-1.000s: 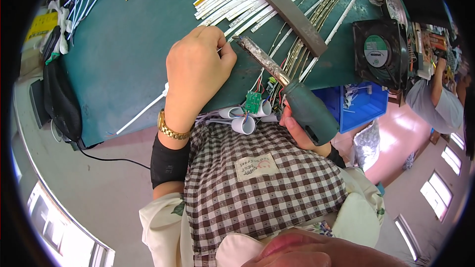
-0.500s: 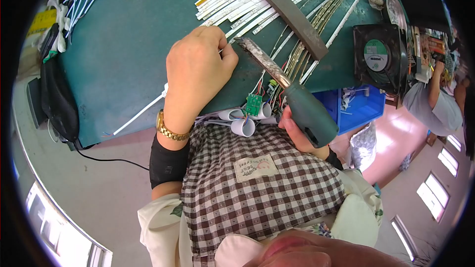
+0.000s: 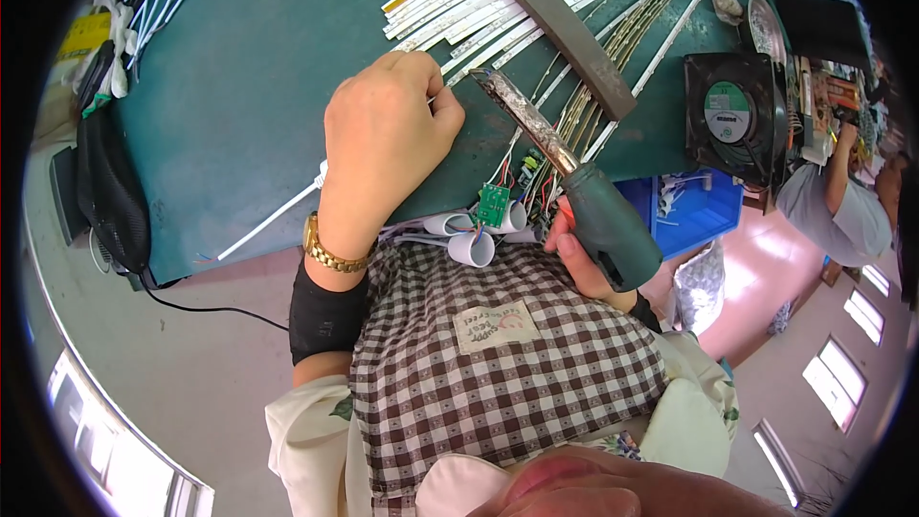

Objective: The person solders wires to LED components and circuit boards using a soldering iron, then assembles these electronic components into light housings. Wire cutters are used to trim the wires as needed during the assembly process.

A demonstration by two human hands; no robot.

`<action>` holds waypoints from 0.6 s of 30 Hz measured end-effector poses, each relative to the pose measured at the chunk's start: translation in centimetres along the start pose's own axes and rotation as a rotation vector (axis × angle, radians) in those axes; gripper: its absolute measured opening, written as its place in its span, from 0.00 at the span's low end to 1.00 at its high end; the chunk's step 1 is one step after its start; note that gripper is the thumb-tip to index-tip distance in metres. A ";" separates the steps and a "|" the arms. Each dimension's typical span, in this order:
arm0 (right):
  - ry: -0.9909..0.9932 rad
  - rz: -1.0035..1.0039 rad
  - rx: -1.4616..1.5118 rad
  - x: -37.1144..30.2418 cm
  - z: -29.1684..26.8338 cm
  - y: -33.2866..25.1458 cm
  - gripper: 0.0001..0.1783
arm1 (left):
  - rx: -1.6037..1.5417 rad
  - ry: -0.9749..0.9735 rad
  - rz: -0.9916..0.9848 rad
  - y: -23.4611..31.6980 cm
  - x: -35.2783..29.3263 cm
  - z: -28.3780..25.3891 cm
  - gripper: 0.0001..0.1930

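My left hand (image 3: 388, 129) rests over the bench with thumb and fingers pinched together; what they grip is hidden. The near ends of the white LED strips (image 3: 479, 11) lie right beside its fingertips. Under my left wrist passes a white cable (image 3: 273, 220) with bare-coloured wire ends. My right hand (image 3: 579, 254) is wrapped round the dark green handle of a soldering iron (image 3: 613, 225). The iron's metal shaft points up and left, its tip a short way right of my left thumb. Between my hands a small green circuit board (image 3: 493, 203) sits on white tubes (image 3: 470, 249).
A dark metal bar (image 3: 555, 29) lies across the strips. To the right stand a black fan (image 3: 732, 120) and a blue bin (image 3: 704, 215). A black mesh-covered object (image 3: 110, 182) is at the left bench edge. Another person (image 3: 838, 201) works at far right.
The soldering iron and my right hand have shifted slightly right, so the tip is farther from my left thumb. My left hand has barely moved.
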State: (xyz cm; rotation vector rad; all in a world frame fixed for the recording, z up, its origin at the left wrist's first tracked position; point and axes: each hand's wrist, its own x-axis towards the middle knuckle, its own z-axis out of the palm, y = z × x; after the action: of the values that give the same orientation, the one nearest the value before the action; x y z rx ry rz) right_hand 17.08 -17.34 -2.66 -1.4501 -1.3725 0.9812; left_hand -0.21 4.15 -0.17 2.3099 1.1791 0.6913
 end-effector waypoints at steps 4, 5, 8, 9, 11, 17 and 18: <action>0.002 0.005 -0.009 0.1 -0.2 -0.2 0.23 | -0.004 0.002 0.000 0.0 -0.1 0.0 0.05; -0.017 0.024 0.014 0.2 -0.2 -0.4 0.23 | -0.001 0.003 0.002 0.0 -0.1 0.0 0.05; 0.045 0.092 0.227 -0.1 0.5 -0.1 0.23 | 0.000 0.013 0.013 0.1 -0.1 -0.1 0.05; 0.047 0.091 0.225 0.0 0.8 -0.4 0.23 | -0.005 0.006 0.004 0.1 -0.2 -0.1 0.05; 0.167 0.119 0.392 0.3 1.0 -1.2 0.20 | -0.010 0.000 -0.002 0.1 -0.2 0.0 0.05; 0.158 0.065 0.400 0.1 0.9 -0.8 0.21 | -0.014 0.001 -0.004 0.2 -0.2 -0.2 0.05; 0.157 0.062 0.398 0.1 0.9 -0.8 0.21 | -0.019 0.007 0.000 0.1 -0.2 -0.2 0.04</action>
State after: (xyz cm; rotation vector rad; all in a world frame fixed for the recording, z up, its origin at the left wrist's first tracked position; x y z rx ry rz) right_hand 15.97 -17.15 -2.12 -1.2421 -0.9586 1.0846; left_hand -0.37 3.94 0.01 2.2939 1.1705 0.7079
